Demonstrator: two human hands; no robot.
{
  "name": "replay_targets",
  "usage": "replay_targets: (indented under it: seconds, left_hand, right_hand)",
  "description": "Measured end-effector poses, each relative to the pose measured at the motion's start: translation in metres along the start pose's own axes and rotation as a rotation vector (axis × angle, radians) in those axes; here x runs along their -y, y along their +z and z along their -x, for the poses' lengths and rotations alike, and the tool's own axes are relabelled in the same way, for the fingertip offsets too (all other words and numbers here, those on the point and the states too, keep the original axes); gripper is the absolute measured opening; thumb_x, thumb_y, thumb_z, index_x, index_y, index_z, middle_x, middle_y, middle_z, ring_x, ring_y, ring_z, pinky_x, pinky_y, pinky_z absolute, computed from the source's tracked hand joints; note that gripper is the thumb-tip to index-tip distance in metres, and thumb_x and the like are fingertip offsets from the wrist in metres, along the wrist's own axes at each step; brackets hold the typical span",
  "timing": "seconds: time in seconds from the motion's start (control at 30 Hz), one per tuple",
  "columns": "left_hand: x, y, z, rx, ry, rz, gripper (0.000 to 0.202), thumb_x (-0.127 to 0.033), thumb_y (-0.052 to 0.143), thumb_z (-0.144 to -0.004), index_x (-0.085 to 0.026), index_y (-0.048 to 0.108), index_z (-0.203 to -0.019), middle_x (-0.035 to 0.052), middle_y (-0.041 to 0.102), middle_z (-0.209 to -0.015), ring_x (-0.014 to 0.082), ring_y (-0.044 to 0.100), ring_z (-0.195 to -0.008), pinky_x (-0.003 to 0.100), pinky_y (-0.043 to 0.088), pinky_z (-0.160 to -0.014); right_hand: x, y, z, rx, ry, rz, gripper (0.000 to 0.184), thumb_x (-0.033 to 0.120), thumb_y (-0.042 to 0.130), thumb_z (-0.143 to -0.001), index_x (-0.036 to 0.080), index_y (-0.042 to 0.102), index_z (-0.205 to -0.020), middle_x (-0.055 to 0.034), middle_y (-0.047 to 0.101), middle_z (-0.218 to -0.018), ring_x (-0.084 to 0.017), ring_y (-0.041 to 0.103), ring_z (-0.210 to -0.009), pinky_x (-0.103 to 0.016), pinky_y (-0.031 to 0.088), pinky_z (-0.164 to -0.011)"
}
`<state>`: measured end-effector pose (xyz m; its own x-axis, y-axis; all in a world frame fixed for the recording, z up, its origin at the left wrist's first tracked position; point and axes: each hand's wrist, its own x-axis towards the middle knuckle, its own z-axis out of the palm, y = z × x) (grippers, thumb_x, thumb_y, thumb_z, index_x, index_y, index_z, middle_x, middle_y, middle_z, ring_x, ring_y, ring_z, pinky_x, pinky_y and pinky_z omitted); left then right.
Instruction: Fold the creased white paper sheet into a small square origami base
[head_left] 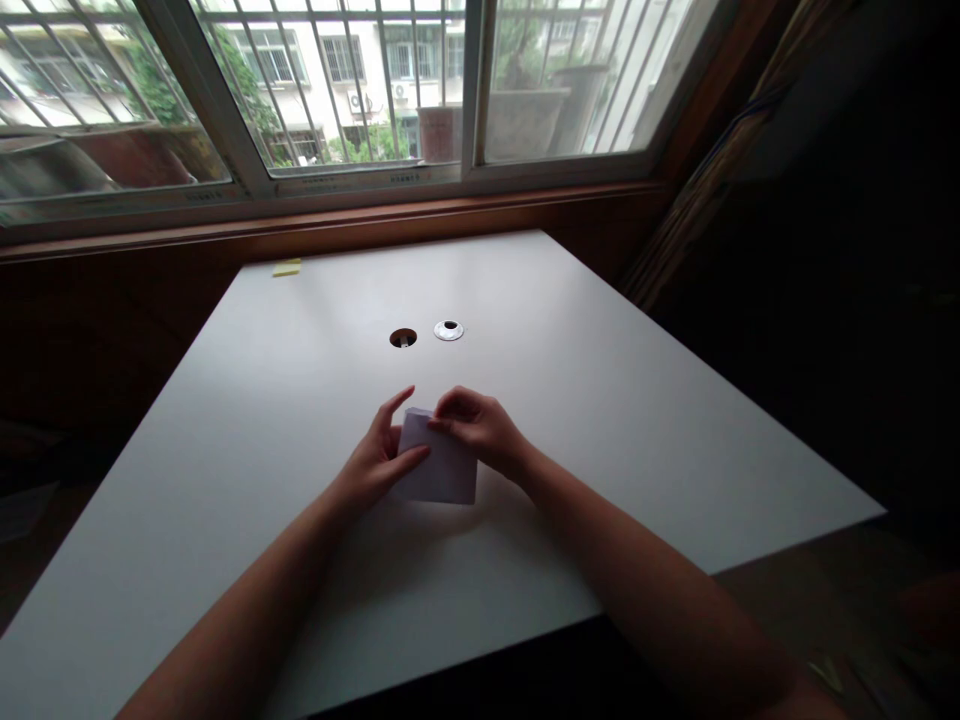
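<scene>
A small pale sheet of paper (442, 470), folded or envelope-like, is held up over the white table between both hands. My left hand (379, 455) grips its left side, the thumb lying across the front and the index finger raised away from it. At the top edge, my right hand (476, 425) pinches the paper between thumb and curled fingers. That top edge looks slightly uneven. Whether the paper is one layer or several, I cannot tell.
The white table (300, 400) has a round cable hole (403, 338) beyond my hands, with a silvery ring-shaped grommet (448, 330) beside it. Yellow tape (286, 268) lies near the far left corner. A barred window (360, 90) stands behind the table.
</scene>
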<state>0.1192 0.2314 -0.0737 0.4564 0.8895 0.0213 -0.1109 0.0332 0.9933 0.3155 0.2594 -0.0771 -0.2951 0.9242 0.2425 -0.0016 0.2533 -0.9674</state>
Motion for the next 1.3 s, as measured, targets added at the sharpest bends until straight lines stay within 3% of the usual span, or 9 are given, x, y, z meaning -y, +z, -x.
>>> replay_targets:
  seconds: [0.1,0.27,0.4,0.63,0.73,0.87,1.0,1.1,1.3]
  left_hand:
    - [0.002,-0.002,0.0,-0.046,-0.005,-0.038,0.066,-0.034,0.068,-0.086,-0.026,0.034,-0.141,-0.0004,0.062,-0.077,0.0093,0.054,-0.057,0.018,0.038,-0.052]
    - [0.005,-0.006,-0.001,-0.108,0.031,-0.171,0.034,-0.041,0.063,-0.089,-0.02,0.057,-0.115,0.0006,0.061,-0.075,0.0104,0.05,-0.06,0.019,0.035,-0.051]
    - [0.006,-0.007,0.0,-0.203,0.054,-0.279,0.031,-0.043,0.06,-0.09,-0.019,0.061,-0.111,0.0001,0.058,-0.072,0.0109,0.047,-0.058,0.021,0.032,-0.051]
    - [0.009,-0.01,-0.001,-0.389,0.125,-0.277,0.028,-0.044,0.057,-0.091,-0.02,0.061,-0.104,-0.0025,0.052,-0.067,0.009,0.04,-0.052,0.02,0.028,-0.047]
    - [0.007,-0.01,-0.002,-0.478,0.176,-0.275,0.026,-0.042,0.057,-0.092,-0.02,0.06,-0.103,-0.0038,0.049,-0.065,0.0087,0.038,-0.051,0.02,0.027,-0.046]
    - [0.005,-0.01,-0.003,-0.551,0.205,-0.26,0.025,-0.042,0.056,-0.092,-0.02,0.06,-0.104,-0.0036,0.051,-0.067,0.009,0.04,-0.052,0.019,0.03,-0.047]
    - [0.008,-0.011,-0.005,-0.533,0.206,-0.267,0.024,-0.041,0.06,-0.089,-0.019,0.061,-0.099,-0.0022,0.056,-0.07,0.0102,0.047,-0.058,0.02,0.035,-0.053]
    - [0.009,-0.011,-0.005,-0.438,0.179,-0.25,0.023,-0.038,0.066,-0.086,-0.018,0.06,-0.093,0.0008,0.062,-0.08,0.0128,0.056,-0.071,0.021,0.041,-0.062]
    - [0.004,-0.01,-0.004,-0.18,0.036,-0.284,0.043,-0.042,0.067,-0.084,-0.021,0.061,-0.121,0.0027,0.064,-0.082,0.0137,0.057,-0.065,0.022,0.039,-0.054]
  right_hand:
    - [0.0,0.001,0.001,0.071,-0.026,0.011,0.018,0.033,0.074,-0.077,0.019,0.064,-0.082,-0.0014,0.067,-0.08,-0.015,0.062,-0.076,-0.03,0.049,-0.073]
    - [0.003,0.003,0.002,0.042,-0.017,0.044,0.02,0.031,0.072,-0.079,0.022,0.061,-0.093,0.0005,0.067,-0.077,-0.015,0.062,-0.073,-0.028,0.047,-0.068]
    - [0.005,0.005,0.003,0.025,0.055,-0.011,0.033,0.037,0.072,-0.079,0.025,0.055,-0.104,0.0019,0.066,-0.075,-0.015,0.061,-0.07,-0.028,0.046,-0.064]
    - [-0.002,-0.001,-0.003,-0.098,0.098,-0.187,0.044,0.037,0.078,-0.072,0.023,0.052,-0.104,0.0009,0.066,-0.079,-0.016,0.062,-0.075,-0.029,0.047,-0.07]
    - [-0.006,-0.003,-0.005,-0.113,0.181,-0.298,0.045,0.037,0.079,-0.071,0.021,0.054,-0.105,0.0015,0.064,-0.079,-0.014,0.061,-0.074,-0.028,0.047,-0.069]
    - [-0.009,-0.002,-0.005,-0.081,0.325,-0.415,0.038,0.041,0.08,-0.069,0.018,0.061,-0.091,-0.0009,0.064,-0.083,-0.013,0.059,-0.071,-0.027,0.046,-0.065]
    - [-0.012,-0.003,-0.005,-0.113,0.299,-0.341,0.035,0.047,0.076,-0.072,0.017,0.064,-0.084,0.0003,0.063,-0.077,-0.011,0.054,-0.066,-0.024,0.042,-0.061]
    - [-0.011,-0.006,-0.005,-0.127,0.247,-0.211,0.034,0.05,0.071,-0.076,0.017,0.067,-0.085,0.0,0.063,-0.075,-0.012,0.052,-0.064,-0.024,0.039,-0.058]
    - [-0.004,-0.007,-0.003,-0.056,0.114,0.185,0.027,0.046,0.062,-0.086,0.02,0.07,-0.086,-0.0023,0.067,-0.078,-0.016,0.057,-0.072,-0.026,0.041,-0.061]
